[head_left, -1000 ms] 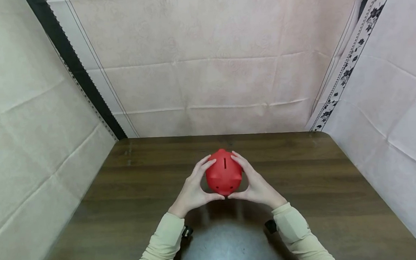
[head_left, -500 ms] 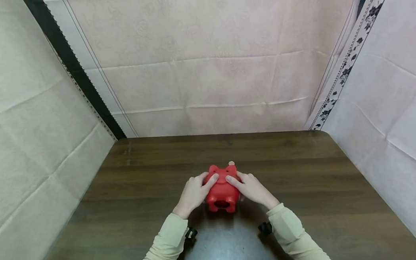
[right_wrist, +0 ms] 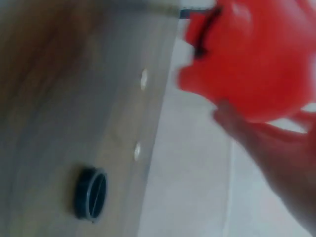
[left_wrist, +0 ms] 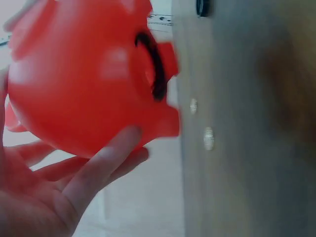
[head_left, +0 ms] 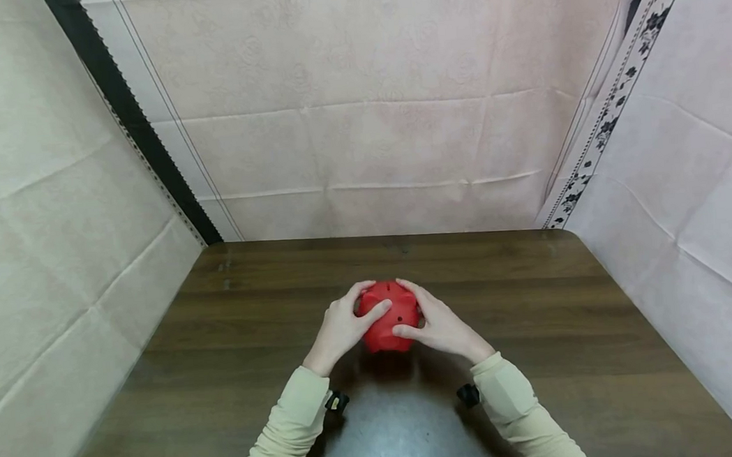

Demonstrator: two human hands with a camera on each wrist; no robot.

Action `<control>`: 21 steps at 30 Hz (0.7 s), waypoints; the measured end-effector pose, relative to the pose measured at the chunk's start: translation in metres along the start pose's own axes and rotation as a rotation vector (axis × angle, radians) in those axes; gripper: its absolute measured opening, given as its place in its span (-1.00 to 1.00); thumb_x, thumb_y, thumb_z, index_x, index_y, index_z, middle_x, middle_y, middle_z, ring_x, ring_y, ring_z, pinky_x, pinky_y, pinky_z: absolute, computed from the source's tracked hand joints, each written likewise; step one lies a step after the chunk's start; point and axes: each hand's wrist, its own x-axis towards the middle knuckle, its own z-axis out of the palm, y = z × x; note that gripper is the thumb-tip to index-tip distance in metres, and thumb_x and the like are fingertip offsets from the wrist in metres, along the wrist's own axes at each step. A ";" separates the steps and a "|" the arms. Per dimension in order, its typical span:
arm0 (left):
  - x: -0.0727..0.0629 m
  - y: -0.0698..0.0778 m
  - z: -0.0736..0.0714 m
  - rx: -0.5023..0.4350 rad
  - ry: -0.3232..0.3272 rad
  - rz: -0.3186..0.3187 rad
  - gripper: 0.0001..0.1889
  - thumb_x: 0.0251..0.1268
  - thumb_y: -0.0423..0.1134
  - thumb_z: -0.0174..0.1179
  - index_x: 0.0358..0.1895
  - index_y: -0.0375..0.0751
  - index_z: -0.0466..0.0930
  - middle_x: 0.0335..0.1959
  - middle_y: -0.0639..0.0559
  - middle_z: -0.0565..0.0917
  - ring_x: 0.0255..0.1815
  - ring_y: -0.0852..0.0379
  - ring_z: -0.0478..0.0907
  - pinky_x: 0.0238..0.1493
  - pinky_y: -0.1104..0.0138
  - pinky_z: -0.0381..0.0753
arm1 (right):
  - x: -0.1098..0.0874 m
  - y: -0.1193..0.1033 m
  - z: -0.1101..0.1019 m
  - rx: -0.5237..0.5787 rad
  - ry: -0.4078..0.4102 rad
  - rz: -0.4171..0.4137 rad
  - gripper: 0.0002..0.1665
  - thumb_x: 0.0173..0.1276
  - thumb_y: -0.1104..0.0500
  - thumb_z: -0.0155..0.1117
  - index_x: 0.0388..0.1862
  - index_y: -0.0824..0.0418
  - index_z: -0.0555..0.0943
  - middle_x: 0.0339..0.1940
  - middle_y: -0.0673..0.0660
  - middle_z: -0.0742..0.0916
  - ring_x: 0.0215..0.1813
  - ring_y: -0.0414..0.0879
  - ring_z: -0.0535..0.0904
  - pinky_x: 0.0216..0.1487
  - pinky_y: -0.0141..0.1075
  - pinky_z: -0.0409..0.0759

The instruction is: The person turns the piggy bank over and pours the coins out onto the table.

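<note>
A red piggy bank [head_left: 389,325] is held between my two hands over the middle of the table. My left hand [head_left: 340,328] grips its left side, thumb across the front and fingers round the far side. On the right, my right hand [head_left: 444,327] holds it the same way. Both wrist views show the bank raised above the tabletop, with a dark-rimmed round opening [left_wrist: 157,66] between its stubby feet. Two coins [left_wrist: 209,138] and a round black cap [right_wrist: 91,193] lie on the table beneath; the head view hides them.
The brown wood-grain table [head_left: 224,377] stretches out on all sides of my arms. Pale cloth walls [head_left: 367,144] stand behind it and to both sides, the right one edged with a floral border [head_left: 611,126].
The piggy bank was tipped back from slot-up, showing its face and underside opening, then tilted partly forward again. My thumbs shifted with it, and both hands kept their hold.
</note>
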 end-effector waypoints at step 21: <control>0.000 -0.008 -0.005 0.070 -0.012 0.837 0.11 -0.25 -0.41 0.56 0.44 0.04 0.06 0.53 -0.17 -0.01 0.49 -0.11 0.09 0.06 0.13 0.67 | 0.001 0.012 -0.005 -0.272 0.349 -0.840 0.22 -0.20 0.33 0.63 0.37 0.27 0.06 0.50 0.37 0.10 0.53 0.17 0.05 0.12 -0.18 0.66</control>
